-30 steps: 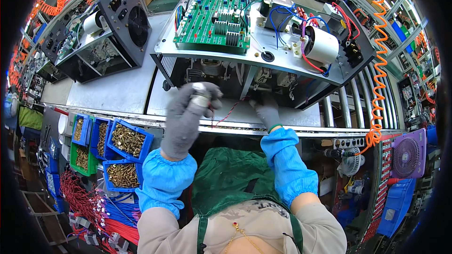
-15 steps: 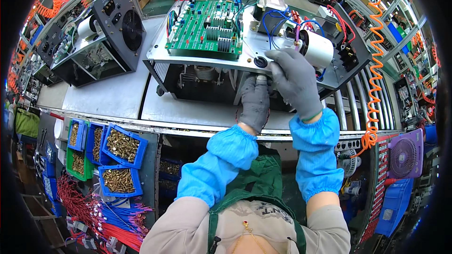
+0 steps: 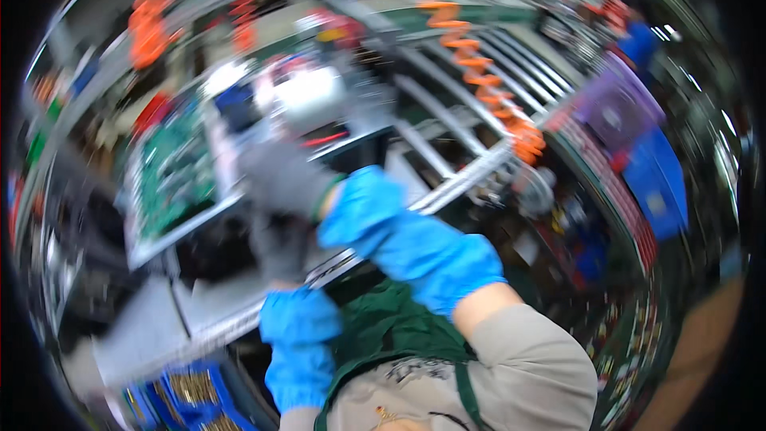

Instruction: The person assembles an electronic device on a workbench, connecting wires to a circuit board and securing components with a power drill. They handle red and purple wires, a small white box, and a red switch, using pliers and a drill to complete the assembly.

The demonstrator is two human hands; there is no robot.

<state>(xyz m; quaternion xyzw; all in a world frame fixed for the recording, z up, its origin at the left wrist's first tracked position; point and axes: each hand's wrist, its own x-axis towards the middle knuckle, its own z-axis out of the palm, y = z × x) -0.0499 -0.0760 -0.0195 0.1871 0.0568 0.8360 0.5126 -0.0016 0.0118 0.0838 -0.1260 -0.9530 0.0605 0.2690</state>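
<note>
Through the head view we see our grey-gloved right hand (image 3: 283,175) at the front edge of a metal unit (image 3: 226,161), our left hand (image 3: 279,246) just below it. Both are blurred, so we cannot tell what the fingers hold. On the unit, a green circuit board (image 3: 177,172) lies left of our hands and a white cylinder (image 3: 309,100) beyond them. Our desk (image 3: 136,339) slants up rightward to metal rollers (image 3: 447,108); blue trays (image 3: 227,399) of brass-coloured pieces stand at lower left.

Orange coiled hose (image 3: 475,65) beyond grip (image 3: 283,179), rightward; purple plastic fan (image 3: 614,108) far right of grip; blue plastic screw trays (image 3: 220,389) nearer, leftward.
</note>
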